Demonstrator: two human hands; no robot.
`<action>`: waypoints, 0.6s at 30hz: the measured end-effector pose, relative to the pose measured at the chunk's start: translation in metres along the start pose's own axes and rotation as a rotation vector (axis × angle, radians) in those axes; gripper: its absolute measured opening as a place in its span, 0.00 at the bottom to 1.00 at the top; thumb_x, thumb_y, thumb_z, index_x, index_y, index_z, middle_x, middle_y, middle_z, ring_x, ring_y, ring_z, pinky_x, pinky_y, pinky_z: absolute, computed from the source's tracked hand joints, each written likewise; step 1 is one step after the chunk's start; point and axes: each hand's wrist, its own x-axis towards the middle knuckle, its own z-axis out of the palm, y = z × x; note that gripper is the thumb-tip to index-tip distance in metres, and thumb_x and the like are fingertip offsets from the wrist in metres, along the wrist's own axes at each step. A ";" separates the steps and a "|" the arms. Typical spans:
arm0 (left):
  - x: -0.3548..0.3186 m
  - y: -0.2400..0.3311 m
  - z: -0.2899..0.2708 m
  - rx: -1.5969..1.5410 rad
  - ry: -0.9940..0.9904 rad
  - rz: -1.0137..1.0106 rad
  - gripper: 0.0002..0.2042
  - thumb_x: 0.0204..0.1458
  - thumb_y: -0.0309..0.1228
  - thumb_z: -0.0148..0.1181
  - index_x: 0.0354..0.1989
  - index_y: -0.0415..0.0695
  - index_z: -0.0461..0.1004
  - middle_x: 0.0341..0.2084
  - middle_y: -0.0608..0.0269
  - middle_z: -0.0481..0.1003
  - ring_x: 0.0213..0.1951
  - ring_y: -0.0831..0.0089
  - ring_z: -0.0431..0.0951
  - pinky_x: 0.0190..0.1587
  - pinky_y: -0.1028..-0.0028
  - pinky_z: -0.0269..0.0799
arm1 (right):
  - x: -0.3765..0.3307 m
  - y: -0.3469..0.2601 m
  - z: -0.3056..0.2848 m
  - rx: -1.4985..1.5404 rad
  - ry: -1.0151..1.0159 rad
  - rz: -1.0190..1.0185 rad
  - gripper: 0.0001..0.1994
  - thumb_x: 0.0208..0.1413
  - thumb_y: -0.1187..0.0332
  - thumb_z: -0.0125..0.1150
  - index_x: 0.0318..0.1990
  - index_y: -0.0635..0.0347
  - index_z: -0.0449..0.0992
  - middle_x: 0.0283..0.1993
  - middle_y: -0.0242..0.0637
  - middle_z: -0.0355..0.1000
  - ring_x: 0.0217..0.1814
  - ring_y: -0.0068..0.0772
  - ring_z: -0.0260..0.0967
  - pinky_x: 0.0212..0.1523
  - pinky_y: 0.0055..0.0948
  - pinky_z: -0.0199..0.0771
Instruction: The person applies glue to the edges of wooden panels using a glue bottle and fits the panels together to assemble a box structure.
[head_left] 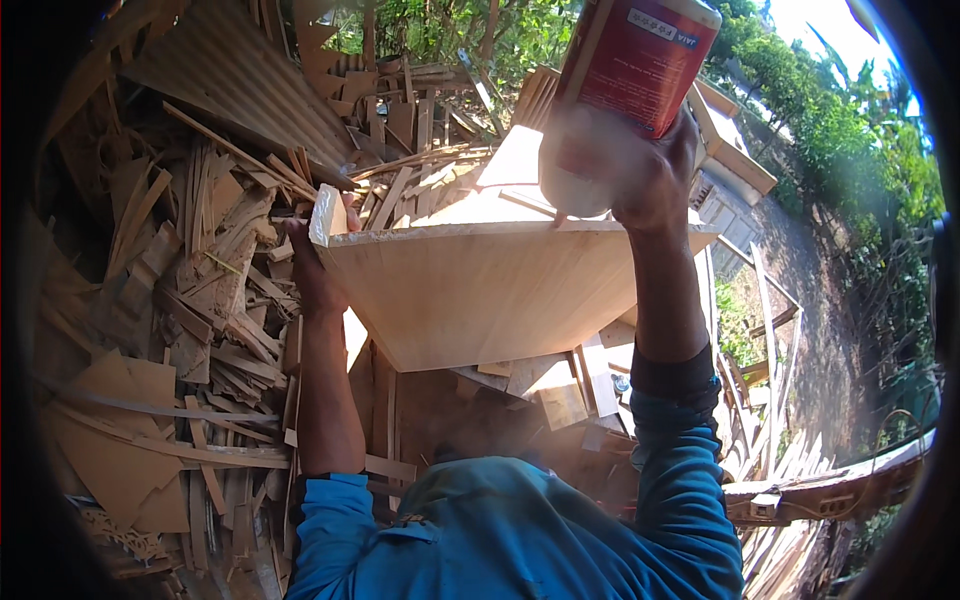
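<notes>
My right hand [660, 180] is wrapped round a red-labelled glue bottle [635, 75], held tilted with its pale, blurred lower end near the top edge of a light wooden panel [490, 295]. The panel stands in front of my chest with its broad face toward me. A short wooden piece [328, 215] sits at its left end, with something white and glossy along its edge. My left hand [318, 270] grips that left corner from outside, its fingers partly hidden behind the wood. The bottle's tip is too blurred to make out.
Heaps of wood offcuts [215, 310] fill the left side, under a corrugated sheet [240, 90]. Cut boards [560, 395] lie below the panel. A curved beam with a socket strip [830, 495] runs at the lower right. Green trees [830, 130] stand beyond.
</notes>
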 end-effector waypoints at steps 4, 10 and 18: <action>0.010 -0.008 -0.012 0.152 0.047 0.144 0.39 0.59 0.66 0.29 0.58 0.41 0.64 0.45 0.55 0.72 0.40 0.72 0.73 0.43 0.74 0.74 | 0.002 0.001 -0.005 0.152 0.040 0.132 0.09 0.46 0.73 0.63 0.36 0.66 0.81 0.36 0.39 0.79 0.30 0.32 0.78 0.32 0.29 0.81; 0.001 -0.008 0.002 -0.025 0.059 0.090 0.49 0.52 0.75 0.27 0.62 0.39 0.62 0.44 0.58 0.72 0.38 0.73 0.72 0.38 0.74 0.72 | -0.001 0.017 -0.022 0.176 0.068 0.051 0.11 0.48 0.74 0.60 0.39 0.68 0.78 0.34 0.39 0.79 0.29 0.29 0.78 0.30 0.27 0.81; 0.002 -0.015 -0.013 0.158 -0.125 0.285 0.66 0.26 0.81 0.50 0.65 0.32 0.58 0.39 0.63 0.70 0.38 0.77 0.69 0.39 0.76 0.70 | -0.004 0.024 -0.045 0.048 0.114 0.101 0.13 0.47 0.73 0.61 0.42 0.67 0.77 0.34 0.39 0.78 0.29 0.30 0.77 0.30 0.27 0.79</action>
